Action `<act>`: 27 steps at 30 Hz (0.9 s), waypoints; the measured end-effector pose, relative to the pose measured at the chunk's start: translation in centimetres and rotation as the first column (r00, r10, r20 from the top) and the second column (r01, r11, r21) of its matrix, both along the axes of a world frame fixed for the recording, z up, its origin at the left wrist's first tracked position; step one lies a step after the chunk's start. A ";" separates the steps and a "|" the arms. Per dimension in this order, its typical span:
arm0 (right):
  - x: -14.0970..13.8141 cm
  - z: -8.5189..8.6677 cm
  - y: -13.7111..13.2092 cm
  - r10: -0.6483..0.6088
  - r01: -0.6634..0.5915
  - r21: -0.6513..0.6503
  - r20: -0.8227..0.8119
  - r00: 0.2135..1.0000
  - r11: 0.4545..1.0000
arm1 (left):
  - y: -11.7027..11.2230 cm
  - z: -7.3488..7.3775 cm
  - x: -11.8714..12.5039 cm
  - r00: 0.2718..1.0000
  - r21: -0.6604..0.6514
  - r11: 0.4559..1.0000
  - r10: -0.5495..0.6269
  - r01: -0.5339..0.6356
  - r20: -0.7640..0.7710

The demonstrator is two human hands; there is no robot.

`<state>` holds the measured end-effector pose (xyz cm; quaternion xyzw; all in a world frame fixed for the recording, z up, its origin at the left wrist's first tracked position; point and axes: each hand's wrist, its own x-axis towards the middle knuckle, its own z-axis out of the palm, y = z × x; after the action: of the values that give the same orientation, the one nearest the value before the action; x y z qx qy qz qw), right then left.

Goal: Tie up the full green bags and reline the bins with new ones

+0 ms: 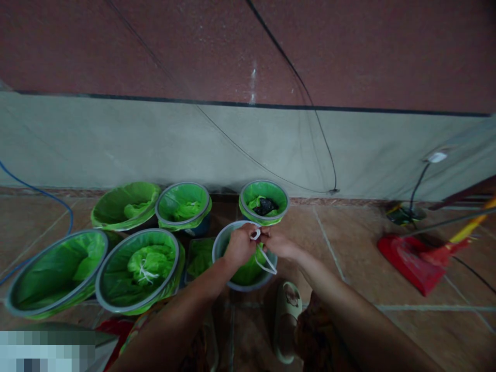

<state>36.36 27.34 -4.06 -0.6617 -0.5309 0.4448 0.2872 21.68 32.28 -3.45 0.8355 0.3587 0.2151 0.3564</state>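
Note:
Both my hands are together over a grey-rimmed bin (pixel 221 243) on the tiled floor. My left hand (pixel 242 247) and my right hand (pixel 278 245) are closed, fingertips nearly touching, on a white drawstring (pixel 268 264). One loop of it sticks up between the fingers, and another hangs down below my right hand. Beneath them a green garbage bag (pixel 246 273) lies in the bin. My hands partly hide the bag's upper part, so I cannot tell whether a knot is tied.
Several green-lined bins stand to the left, one with a tied bag (pixel 149 261) inside. Behind my hands, another bin (pixel 285 199) holds something black. A red dustpan (pixel 411 263) and a yellow handle (pixel 470 227) are at right. A black cable (pixel 298 77) hangs down the wall.

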 end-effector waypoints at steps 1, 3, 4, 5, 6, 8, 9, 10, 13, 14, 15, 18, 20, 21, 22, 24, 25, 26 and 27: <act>0.0 0.4 -0.1 -0.021 0.019 -0.035 -0.067 0.998 0.999 | -0.1 0.0 0.1 1.000 0.012 1.000 0.011 -0.011 0.014; 0.1 1.3 -0.3 -0.070 0.050 -0.103 -0.201 0.977 0.993 | -0.3 0.0 0.1 0.996 0.023 0.998 0.055 -0.057 0.065; 0.2 1.7 -0.4 -0.086 0.057 -0.122 -0.250 0.964 0.991 | -0.4 0.1 0.1 0.992 0.019 0.996 0.085 -0.087 0.097; 0.2 2.1 -0.5 -0.102 0.066 -0.134 -0.287 0.952 0.989 | -0.4 0.2 0.1 0.985 0.008 0.993 0.116 -0.118 0.127; 0.3 2.4 -0.5 -0.117 0.076 -0.139 -0.314 0.942 0.987 | -0.3 0.3 0.1 0.977 -0.012 0.989 0.145 -0.145 0.154; 0.4 2.7 -0.6 -0.144 0.106 -0.129 -0.339 0.930 0.986 | -0.1 0.6 0.0 0.968 -0.084 0.983 0.176 -0.163 0.179; 0.4 2.6 -0.5 -0.158 0.126 -0.115 -0.336 0.929 0.985 | 0.1 0.7 -0.1 0.969 -0.124 0.980 0.174 -0.154 0.178; 0.3 2.5 -0.5 -0.165 0.144 -0.091 -0.318 0.934 0.985 | 0.3 0.9 -0.2 0.971 -0.161 0.977 0.168 -0.140 0.171; 0.0 2.2 -0.2 -0.143 0.151 0.052 -0.134 0.981 0.987 | 0.9 1.1 -0.5 0.979 -0.240 0.967 0.124 -0.084 0.160; -0.1 2.2 -0.2 -0.136 0.138 0.116 -0.024 0.990 0.984 | 1.1 1.1 -0.6 0.979 -0.254 0.964 0.117 -0.072 0.165; -0.2 2.3 -0.2 -0.132 0.113 0.177 0.098 0.986 0.978 | 1.2 1.1 -0.7 0.978 -0.267 0.962 0.113 -0.064 0.174; -0.3 3.0 -0.4 -0.134 0.012 0.284 0.413 0.901 0.959 | 1.6 1.0 -1.0 0.977 -0.269 0.961 0.114 -0.064 0.177; 0.0 3.4 -0.6 -0.138 -0.022 0.277 0.542 0.829 0.961 | 1.8 0.9 -1.4 0.982 -0.220 0.970 0.130 -0.098 0.134; 0.2 3.5 -0.7 -0.140 -0.015 0.249 0.591 0.794 0.968 | 2.0 0.8 -1.6 0.986 -0.187 0.975 0.140 -0.121 0.094; 0.4 3.5 -0.8 -0.132 -0.001 0.206 0.633 0.763 0.979 | 2.1 0.7 -1.9 0.987 -0.155 0.977 0.152 -0.143 0.046; 0.7 3.1 -0.8 -0.078 0.019 0.094 0.683 0.726 0.995 | 2.3 0.2 -2.2 0.983 -0.111 0.977 0.174 -0.180 -0.062; 0.9 2.8 -0.7 -0.041 0.021 0.038 0.688 0.725 0.999 | 2.4 -0.2 -2.3 0.977 -0.100 0.976 0.181 -0.193 -0.115; 1.0 2.5 -0.6 -0.007 0.015 -0.005 0.682 0.731 1.000 | 2.5 -0.6 -2.4 0.969 -0.097 0.975 0.184 -0.201 -0.163; 1.0 2.2 -0.5 0.018 0.005 -0.032 0.673 0.740 0.999 | 2.5 -1.0 -2.5 0.962 -0.098 0.974 0.182 -0.205 -0.205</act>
<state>37.39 26.84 -1.90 -0.7801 -0.5941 0.1855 0.0644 19.16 34.82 -4.49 0.7908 0.4839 0.1447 0.3458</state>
